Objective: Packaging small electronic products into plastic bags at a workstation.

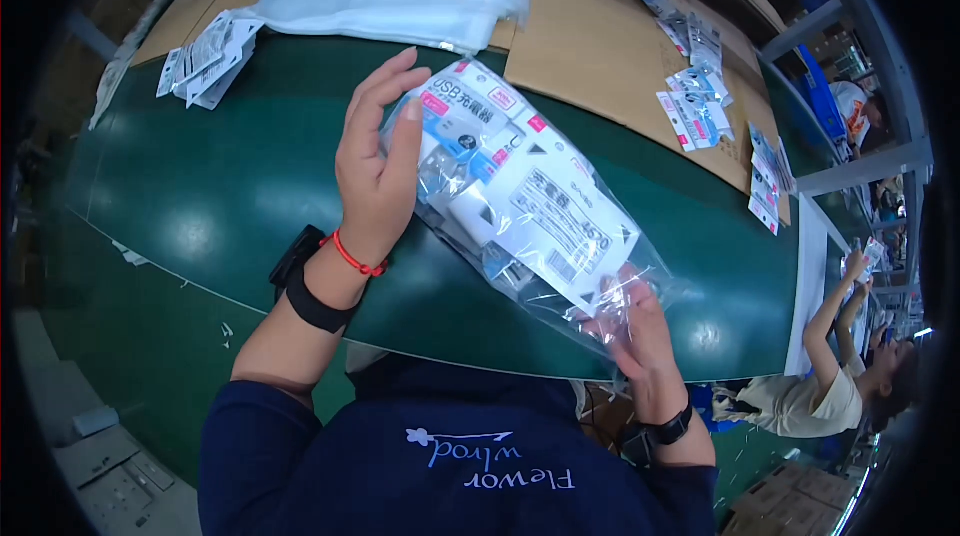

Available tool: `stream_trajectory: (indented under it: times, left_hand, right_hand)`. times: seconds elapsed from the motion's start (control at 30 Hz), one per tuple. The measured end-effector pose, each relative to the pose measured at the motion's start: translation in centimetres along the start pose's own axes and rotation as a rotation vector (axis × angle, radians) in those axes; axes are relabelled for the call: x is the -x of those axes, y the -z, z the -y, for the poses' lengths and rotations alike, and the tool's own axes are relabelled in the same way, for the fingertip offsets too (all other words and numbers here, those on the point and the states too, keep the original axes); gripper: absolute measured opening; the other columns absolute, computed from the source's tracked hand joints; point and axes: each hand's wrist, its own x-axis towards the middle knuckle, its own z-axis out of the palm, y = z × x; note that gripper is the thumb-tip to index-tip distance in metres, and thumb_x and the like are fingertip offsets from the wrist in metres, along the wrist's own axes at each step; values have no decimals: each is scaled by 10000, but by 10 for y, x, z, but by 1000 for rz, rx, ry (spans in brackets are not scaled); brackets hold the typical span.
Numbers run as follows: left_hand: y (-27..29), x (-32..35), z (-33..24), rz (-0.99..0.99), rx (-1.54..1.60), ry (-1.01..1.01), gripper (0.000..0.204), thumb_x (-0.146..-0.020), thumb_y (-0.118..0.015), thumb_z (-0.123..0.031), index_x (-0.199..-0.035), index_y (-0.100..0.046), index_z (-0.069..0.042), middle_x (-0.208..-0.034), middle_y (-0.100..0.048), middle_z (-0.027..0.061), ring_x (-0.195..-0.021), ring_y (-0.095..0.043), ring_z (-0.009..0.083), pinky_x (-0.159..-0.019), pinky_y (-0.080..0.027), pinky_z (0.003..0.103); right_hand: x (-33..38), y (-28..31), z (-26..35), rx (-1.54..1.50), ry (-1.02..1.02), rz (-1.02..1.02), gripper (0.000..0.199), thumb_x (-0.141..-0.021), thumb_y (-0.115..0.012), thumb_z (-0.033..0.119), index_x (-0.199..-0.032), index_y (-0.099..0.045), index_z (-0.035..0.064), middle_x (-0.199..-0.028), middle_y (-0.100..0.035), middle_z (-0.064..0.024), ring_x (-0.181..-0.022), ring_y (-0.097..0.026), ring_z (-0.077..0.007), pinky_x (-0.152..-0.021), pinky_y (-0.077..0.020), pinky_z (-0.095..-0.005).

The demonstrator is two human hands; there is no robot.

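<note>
Clear plastic bag (pixel 515 211) of white printed cards (pixel 568 226) slants eleven-to-five o'clock over dark-green table (pixel 240 166). Your left hand (pixel 375 156), fingers spread from thumb, meets its ten-o'clock edge; your right hand (pixel 640 328) apparently pinches the five-o'clock end, glare interfering. Loose pinch could drop it.

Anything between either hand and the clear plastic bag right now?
Nothing visible. The left hand is against the upper left edge of the clear plastic bag; the right hand is at its lower right end, fingers partly seen through the film.
</note>
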Motion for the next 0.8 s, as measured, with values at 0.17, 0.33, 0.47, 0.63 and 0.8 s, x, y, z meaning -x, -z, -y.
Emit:
stream_trajectory:
  times: [0.17,0.33,0.47,0.63,0.8]
  left_hand:
    - [2,-2,-2,0,67,28,238,-911,-506,-54,-1130,-575,6,-1257,-539,164,-1165,-517,238,-962,-407,328]
    - [1,2,-4,9,26,40,226,-906,-519,-60,-1112,-586,5,-1254,-542,167,-1154,-527,247,-956,-413,333]
    - [1,-4,-3,5,-14,12,230,-903,-534,-81,-1108,-592,4,-1243,-550,175,-1146,-534,262,-955,-414,340]
    - [7,-7,-9,111,-143,-78,261,-931,-496,-88,-1163,-576,1,-1303,-517,170,-1207,-492,247,-1007,-368,336]
    - [20,-13,2,12,-183,-55,277,-924,-540,-177,-1123,-603,5,-1222,-562,202,-1132,-537,312,-958,-408,372]
  right_hand:
    - [-17,-16,6,4,-24,99,266,-910,-567,109,-1124,-535,-46,-898,-659,-115,-739,-669,-167,-612,-585,-254]
    - [-27,-18,4,127,0,120,250,-891,-598,103,-1089,-558,-45,-878,-657,-112,-704,-655,-150,-594,-569,-239]
    - [-34,-20,1,103,26,51,195,-878,-618,99,-1021,-586,-30,-838,-656,-102,-653,-632,-129,-579,-545,-222]
    - [-31,-33,-1,56,66,63,121,-882,-610,84,-928,-588,-26,-835,-655,-94,-701,-640,-156,-630,-541,-269]
    - [-28,-28,4,139,143,106,116,-888,-607,92,-941,-599,-10,-778,-655,-96,-646,-634,-150,-610,-528,-249]
